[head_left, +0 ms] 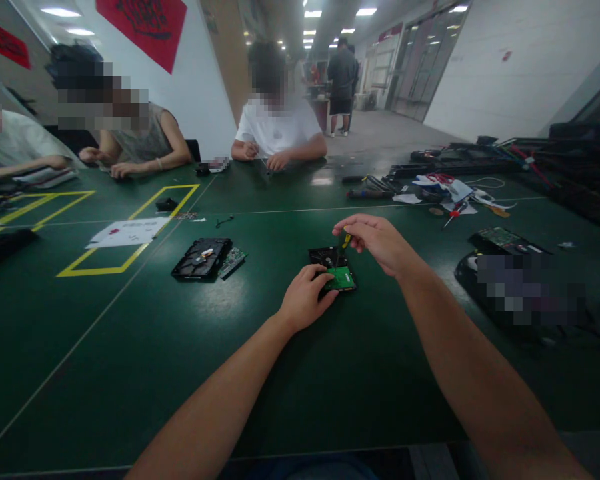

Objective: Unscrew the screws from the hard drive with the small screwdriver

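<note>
A hard drive (325,255) with a green circuit board (343,278) on its upward side lies on the dark green table before me. My left hand (307,293) grips its near left part, the thumb by the near edge and the fingers reaching over the board. Above the drive's right side, my right hand (375,241) is closed around the yellow and black handle of a small screwdriver (347,240). The thin shaft points down at the board; whether its tip sits in a screw is too small to tell.
Left of my hands lie another hard drive (203,259) and a loose circuit board (233,263). Farther left is a white sheet (129,232). At right are a red-handled screwdriver (454,215), cables and dark equipment. Several people sit across the table (130,373).
</note>
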Demonstrator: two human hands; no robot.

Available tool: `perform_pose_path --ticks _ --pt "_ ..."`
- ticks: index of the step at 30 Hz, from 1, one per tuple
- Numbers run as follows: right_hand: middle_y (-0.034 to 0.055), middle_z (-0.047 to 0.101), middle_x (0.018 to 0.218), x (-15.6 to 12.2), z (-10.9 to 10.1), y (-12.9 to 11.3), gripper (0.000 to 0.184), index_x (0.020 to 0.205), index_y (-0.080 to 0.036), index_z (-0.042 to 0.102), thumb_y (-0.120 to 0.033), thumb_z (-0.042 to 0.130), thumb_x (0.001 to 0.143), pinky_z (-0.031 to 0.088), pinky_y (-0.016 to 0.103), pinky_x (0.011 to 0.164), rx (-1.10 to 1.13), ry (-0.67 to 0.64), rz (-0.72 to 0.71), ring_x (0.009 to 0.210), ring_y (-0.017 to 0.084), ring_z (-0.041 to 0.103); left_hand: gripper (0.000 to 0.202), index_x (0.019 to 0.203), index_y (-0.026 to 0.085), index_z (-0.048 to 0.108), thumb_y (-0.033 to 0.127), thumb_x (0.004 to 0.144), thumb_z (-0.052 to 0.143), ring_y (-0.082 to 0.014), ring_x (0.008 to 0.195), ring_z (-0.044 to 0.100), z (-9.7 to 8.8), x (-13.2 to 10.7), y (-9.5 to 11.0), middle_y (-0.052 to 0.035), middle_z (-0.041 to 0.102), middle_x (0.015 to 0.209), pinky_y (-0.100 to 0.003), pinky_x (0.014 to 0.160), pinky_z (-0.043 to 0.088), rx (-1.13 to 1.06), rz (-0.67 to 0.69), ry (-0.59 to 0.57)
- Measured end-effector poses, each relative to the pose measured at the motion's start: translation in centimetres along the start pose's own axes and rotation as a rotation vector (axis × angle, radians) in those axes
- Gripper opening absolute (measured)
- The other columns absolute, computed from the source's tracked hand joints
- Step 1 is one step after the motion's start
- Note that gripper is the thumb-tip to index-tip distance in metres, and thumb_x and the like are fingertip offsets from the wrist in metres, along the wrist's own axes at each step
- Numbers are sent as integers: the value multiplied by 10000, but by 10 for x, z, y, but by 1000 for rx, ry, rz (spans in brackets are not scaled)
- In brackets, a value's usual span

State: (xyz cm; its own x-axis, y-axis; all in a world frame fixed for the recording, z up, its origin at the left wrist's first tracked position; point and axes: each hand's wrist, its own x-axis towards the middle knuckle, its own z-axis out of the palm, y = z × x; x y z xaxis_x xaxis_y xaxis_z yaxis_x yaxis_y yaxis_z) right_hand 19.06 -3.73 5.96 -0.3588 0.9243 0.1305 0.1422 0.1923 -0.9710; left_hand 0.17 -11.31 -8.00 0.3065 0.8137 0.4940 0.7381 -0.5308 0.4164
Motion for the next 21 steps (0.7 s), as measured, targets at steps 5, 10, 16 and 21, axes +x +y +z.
perform_pose_path --ticks 5,10,16,21 --pt "56 783 947 -1 2 1 108 940 -189 775 -265 706 905 407 199 479 -4 1 -25 624 98 548 335 1292 218 686 363 990 696 -318 1295 600 -1 0 1 -135 624 1337 -531 1090 559 1 5 -2" --pt "-12 645 671 -4 6 3 235 905 -202 650 -357 823 867 384 217 393 0 -11 21 487 101 536 336 1297 236 685 365 987 701 -319 1290 601 -2 1 2 -127 626 1334 -535 1084 563 0 4 -3" --pt "2 672 758 -2 4 5 195 899 -210 629 -305 799 892 480 216 453 50 -11 4 552 110 615 336 1296 240 689 361 983 706 -320 1287 603 -2 1 2 -128 623 1337 -534 1079 566 -5 9 -3" --pt "34 717 852 -1 2 2 91 980 -209 763 -251 696 935 380 193 401 75 -65 6 545 86 554 340 1299 244 689 356 979 710 -319 1289 605 -2 0 2 -125 623 1339 -535 1081 564 -9 6 1"
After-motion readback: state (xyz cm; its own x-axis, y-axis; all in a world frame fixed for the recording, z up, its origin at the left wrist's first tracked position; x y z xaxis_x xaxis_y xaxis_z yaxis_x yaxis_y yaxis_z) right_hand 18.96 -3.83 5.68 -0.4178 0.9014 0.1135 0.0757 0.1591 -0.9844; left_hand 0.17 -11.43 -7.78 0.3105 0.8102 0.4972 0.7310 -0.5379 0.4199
